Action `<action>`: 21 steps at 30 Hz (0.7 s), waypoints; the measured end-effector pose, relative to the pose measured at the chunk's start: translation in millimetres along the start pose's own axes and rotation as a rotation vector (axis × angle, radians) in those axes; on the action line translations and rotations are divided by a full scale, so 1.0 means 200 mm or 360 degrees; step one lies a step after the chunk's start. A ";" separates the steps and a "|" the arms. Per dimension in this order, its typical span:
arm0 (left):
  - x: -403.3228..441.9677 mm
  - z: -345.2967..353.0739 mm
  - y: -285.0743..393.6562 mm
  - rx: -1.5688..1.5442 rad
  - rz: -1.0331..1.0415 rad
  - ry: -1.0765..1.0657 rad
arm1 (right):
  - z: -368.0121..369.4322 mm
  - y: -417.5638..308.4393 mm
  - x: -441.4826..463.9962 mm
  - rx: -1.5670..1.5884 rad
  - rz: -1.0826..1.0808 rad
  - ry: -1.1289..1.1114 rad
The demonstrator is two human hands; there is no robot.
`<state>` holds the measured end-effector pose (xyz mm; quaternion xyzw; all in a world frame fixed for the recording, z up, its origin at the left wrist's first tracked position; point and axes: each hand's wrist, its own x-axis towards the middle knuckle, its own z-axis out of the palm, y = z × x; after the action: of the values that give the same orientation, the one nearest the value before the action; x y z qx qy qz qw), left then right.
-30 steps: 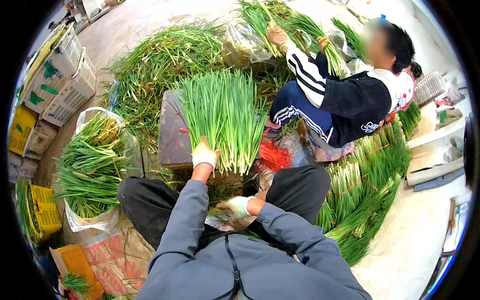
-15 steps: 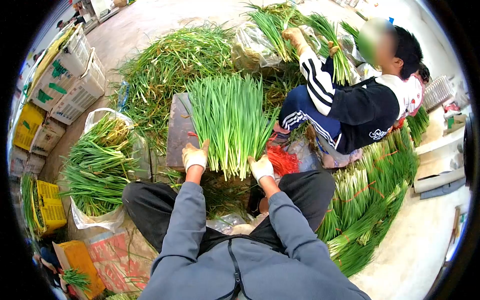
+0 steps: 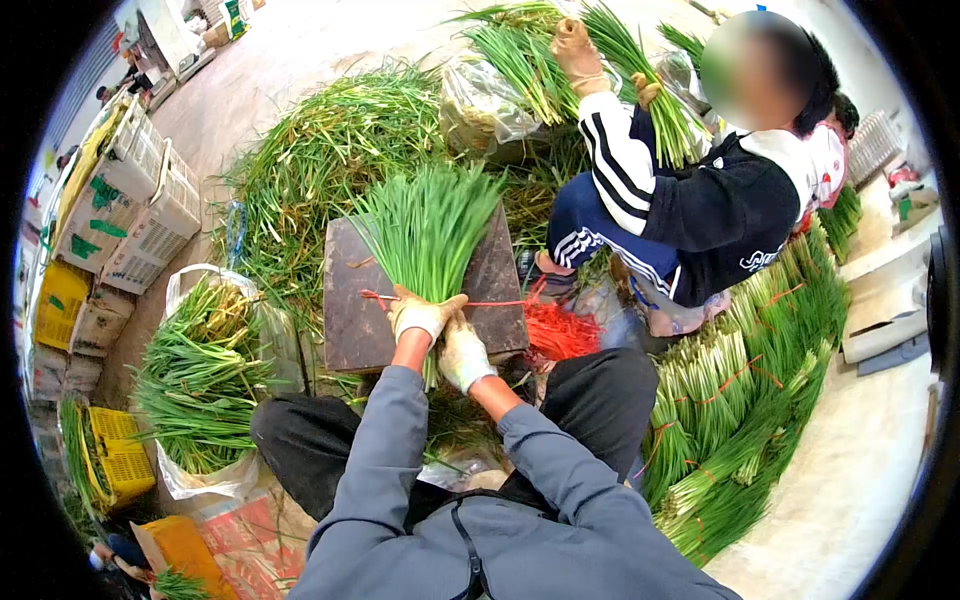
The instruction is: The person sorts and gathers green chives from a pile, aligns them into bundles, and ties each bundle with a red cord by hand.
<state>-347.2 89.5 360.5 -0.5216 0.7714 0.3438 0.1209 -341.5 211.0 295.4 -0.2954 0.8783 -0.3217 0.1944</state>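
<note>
A bunch of garlic chives (image 3: 428,230) is gathered in both my gloved hands, its leaves fanning away from me and its pale stem ends pointing at my lap. My left hand (image 3: 424,312) wraps round the stems from above. Just below it, my right hand (image 3: 463,354) closes round the lower stems from the right, the hands touching. The bunch is over a dark square board (image 3: 345,330) between my knees. A red string (image 3: 497,303) runs across the board at the height of my hands, with one end showing on the left.
A heap of red strings (image 3: 562,330) lies right of the board. Tied chive bundles (image 3: 715,390) are stacked at the right. A sack of chives (image 3: 205,375) stands left, near stacked crates (image 3: 115,215). Beyond lies loose greenery (image 3: 320,150). A co-worker (image 3: 690,200) sits at the right holding chives.
The chives, spread wide across the board before, are now squeezed into a narrow bunch. My hands have come together round the stems. More of the board and the red string show.
</note>
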 end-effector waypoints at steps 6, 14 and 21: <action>0.03 0.05 0.08 0.0339 -0.0101 0.0094 | -0.03 0.08 -0.01 0.0097 -0.0134 -0.0087; 0.02 0.09 0.09 0.0493 0.0002 0.0208 | -0.02 0.48 -0.14 0.1003 0.0651 0.0257; -0.06 0.10 -0.11 0.0547 0.0122 0.0119 | -0.16 0.42 -0.19 0.1456 0.1149 -0.0273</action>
<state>-326.5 106.4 342.3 -0.4760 0.8421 0.1917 0.1662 -362.9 302.2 266.9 0.1114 0.6765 -0.5563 0.4695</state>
